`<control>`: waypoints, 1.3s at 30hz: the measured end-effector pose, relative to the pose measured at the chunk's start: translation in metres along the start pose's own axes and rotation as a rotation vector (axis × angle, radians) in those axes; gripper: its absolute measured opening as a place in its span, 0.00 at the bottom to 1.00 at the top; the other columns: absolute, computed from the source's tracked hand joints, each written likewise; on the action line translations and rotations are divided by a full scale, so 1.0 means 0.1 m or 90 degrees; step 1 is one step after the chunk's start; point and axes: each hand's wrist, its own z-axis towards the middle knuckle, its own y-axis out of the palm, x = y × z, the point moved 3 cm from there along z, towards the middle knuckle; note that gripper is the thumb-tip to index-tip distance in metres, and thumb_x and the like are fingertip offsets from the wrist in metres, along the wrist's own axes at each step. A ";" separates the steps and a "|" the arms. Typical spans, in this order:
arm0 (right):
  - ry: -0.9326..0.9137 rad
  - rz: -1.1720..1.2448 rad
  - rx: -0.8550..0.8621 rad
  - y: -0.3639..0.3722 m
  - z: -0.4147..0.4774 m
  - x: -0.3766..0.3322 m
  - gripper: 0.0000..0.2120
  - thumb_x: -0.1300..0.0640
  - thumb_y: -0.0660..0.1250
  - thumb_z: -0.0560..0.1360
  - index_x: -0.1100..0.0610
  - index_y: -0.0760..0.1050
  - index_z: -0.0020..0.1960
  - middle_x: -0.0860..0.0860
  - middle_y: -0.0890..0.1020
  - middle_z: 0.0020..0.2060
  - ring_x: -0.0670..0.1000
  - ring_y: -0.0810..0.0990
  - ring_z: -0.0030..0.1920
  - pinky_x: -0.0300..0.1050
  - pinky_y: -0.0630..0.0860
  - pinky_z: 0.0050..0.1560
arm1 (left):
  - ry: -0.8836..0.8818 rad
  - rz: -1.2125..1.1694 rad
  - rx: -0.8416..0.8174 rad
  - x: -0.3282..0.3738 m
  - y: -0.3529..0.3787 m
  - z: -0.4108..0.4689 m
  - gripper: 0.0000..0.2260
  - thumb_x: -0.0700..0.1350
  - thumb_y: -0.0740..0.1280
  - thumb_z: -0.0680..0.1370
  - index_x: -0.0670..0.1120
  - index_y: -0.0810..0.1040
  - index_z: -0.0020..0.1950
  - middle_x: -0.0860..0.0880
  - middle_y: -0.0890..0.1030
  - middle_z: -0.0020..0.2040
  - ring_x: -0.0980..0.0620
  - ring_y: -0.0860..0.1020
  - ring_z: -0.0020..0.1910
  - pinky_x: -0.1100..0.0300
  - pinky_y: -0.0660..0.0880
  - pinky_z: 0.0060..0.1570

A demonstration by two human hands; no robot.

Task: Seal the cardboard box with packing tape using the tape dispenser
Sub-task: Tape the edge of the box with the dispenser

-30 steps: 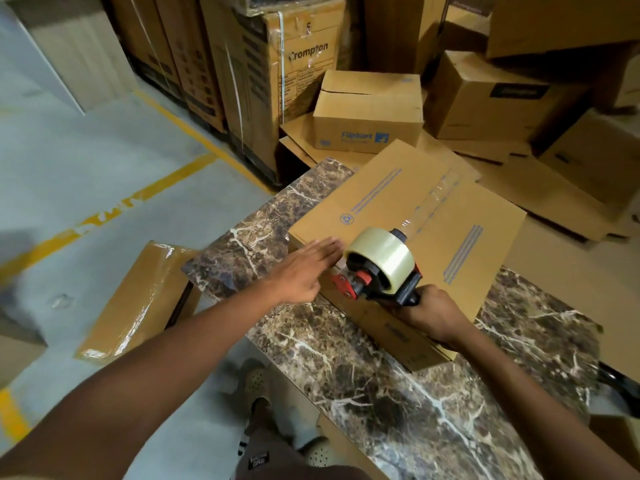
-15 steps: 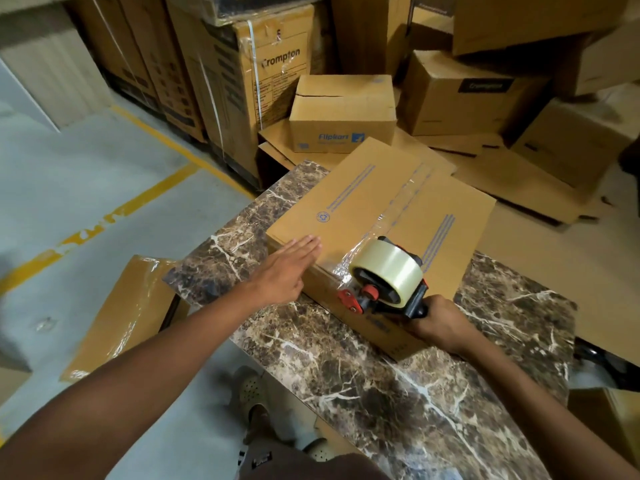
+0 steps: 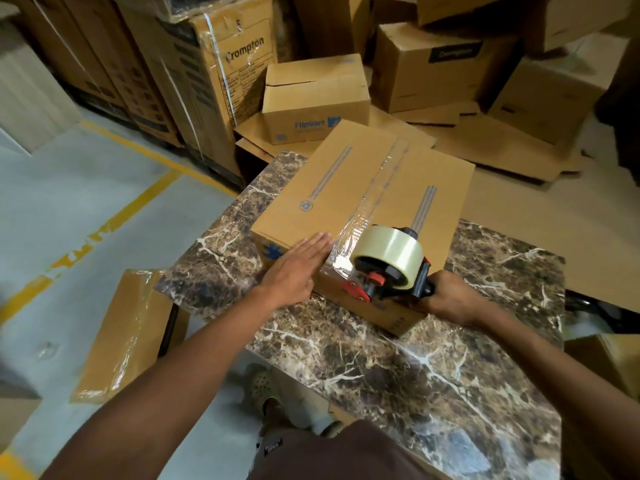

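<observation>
While left hand [image 3: 298, 268] flattens box [image 3: 346, 188], right hand [image 3: 450, 297] grips tape dispenser [image 3: 384, 268]

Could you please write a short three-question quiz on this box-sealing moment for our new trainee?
1. True or false: the left hand lies flat on the cardboard box.
2. Which hand grips the tape dispenser? A) left B) right C) both
3. Fill in: the box rests on a ____-patterned table.

Key: 1. True. 2. B, the right hand holds the handle. 3. Marble. The clear tape strip already runs along the top seam to the near edge.
</observation>
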 end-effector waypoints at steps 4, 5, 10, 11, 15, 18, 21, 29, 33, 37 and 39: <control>-0.019 0.016 -0.002 -0.06 -0.21 0.08 0.11 0.47 0.73 0.73 0.53 0.77 0.38 0.52 0.78 0.32 0.50 0.75 0.31 0.39 0.69 0.31 | 0.001 0.004 -0.004 0.02 0.01 0.01 0.39 0.38 0.60 0.76 0.49 0.38 0.79 0.52 0.37 0.79 0.56 0.36 0.77 0.56 0.37 0.77; -0.017 0.010 0.001 -0.05 -0.24 0.09 0.11 0.48 0.73 0.73 0.50 0.75 0.37 0.48 0.77 0.32 0.47 0.74 0.31 0.38 0.69 0.31 | 0.000 0.010 -0.005 0.03 0.01 0.01 0.39 0.39 0.60 0.76 0.49 0.38 0.79 0.51 0.37 0.79 0.55 0.36 0.78 0.55 0.38 0.77; 0.003 -0.049 0.013 -0.04 -0.17 0.20 0.17 0.43 0.73 0.71 0.57 0.80 0.44 0.56 0.83 0.38 0.56 0.81 0.40 0.53 0.78 0.41 | -0.010 0.031 0.002 0.19 -0.04 0.03 0.38 0.41 0.60 0.78 0.47 0.37 0.78 0.50 0.35 0.78 0.54 0.35 0.77 0.56 0.37 0.76; 0.001 -0.045 0.014 -0.04 -0.17 0.21 0.16 0.43 0.73 0.71 0.57 0.80 0.44 0.56 0.83 0.38 0.57 0.82 0.40 0.53 0.78 0.41 | 0.008 0.038 0.005 0.26 -0.05 0.04 0.38 0.42 0.60 0.78 0.47 0.37 0.78 0.50 0.35 0.78 0.54 0.35 0.77 0.56 0.37 0.76; -0.009 -0.044 0.027 -0.04 -0.19 0.21 0.16 0.43 0.74 0.71 0.57 0.79 0.42 0.56 0.82 0.36 0.56 0.80 0.37 0.52 0.76 0.38 | 0.071 0.024 0.004 0.51 0.03 0.14 0.38 0.42 0.61 0.77 0.46 0.38 0.79 0.50 0.36 0.79 0.54 0.36 0.77 0.57 0.37 0.76; -0.008 -0.056 0.034 -0.02 -0.20 0.23 0.17 0.44 0.73 0.71 0.59 0.77 0.39 0.54 0.78 0.31 0.52 0.74 0.31 0.47 0.69 0.32 | 0.082 0.010 0.002 0.50 0.10 0.15 0.40 0.41 0.63 0.75 0.46 0.41 0.80 0.49 0.40 0.80 0.53 0.39 0.78 0.56 0.40 0.77; -0.017 -0.063 0.040 -0.03 -0.23 0.28 0.13 0.49 0.73 0.71 0.58 0.76 0.39 0.54 0.78 0.31 0.52 0.74 0.30 0.45 0.67 0.31 | 0.093 -0.008 0.003 0.46 0.10 0.14 0.40 0.39 0.63 0.74 0.46 0.44 0.80 0.50 0.43 0.81 0.54 0.40 0.79 0.55 0.43 0.78; 0.060 -0.049 0.042 -0.12 -0.50 0.76 0.13 0.52 0.74 0.70 0.63 0.79 0.43 0.61 0.83 0.36 0.56 0.78 0.33 0.46 0.71 0.32 | 0.066 0.041 0.001 0.52 0.11 0.14 0.38 0.42 0.59 0.77 0.47 0.36 0.79 0.50 0.35 0.79 0.54 0.34 0.77 0.55 0.36 0.77; 0.069 -0.059 0.049 -0.15 -0.51 0.71 0.13 0.51 0.74 0.71 0.60 0.79 0.46 0.58 0.84 0.39 0.56 0.82 0.39 0.54 0.79 0.42 | 0.073 0.048 0.016 0.81 0.09 0.14 0.38 0.46 0.59 0.77 0.45 0.37 0.78 0.46 0.35 0.79 0.50 0.33 0.77 0.52 0.36 0.77; 0.074 -0.060 0.037 -0.17 -0.49 0.70 0.12 0.49 0.73 0.71 0.57 0.80 0.46 0.55 0.84 0.39 0.54 0.83 0.40 0.57 0.81 0.46 | 0.166 -0.010 -0.009 1.29 0.16 0.20 0.38 0.45 0.62 0.77 0.44 0.42 0.80 0.47 0.41 0.80 0.50 0.37 0.78 0.53 0.39 0.77; 0.071 -0.075 0.042 -0.19 -0.51 0.70 0.12 0.49 0.73 0.71 0.58 0.80 0.45 0.55 0.84 0.38 0.54 0.83 0.39 0.56 0.81 0.45 | 0.162 -0.022 -0.018 1.34 0.25 0.22 0.37 0.46 0.63 0.77 0.44 0.45 0.80 0.46 0.45 0.80 0.50 0.38 0.79 0.52 0.40 0.78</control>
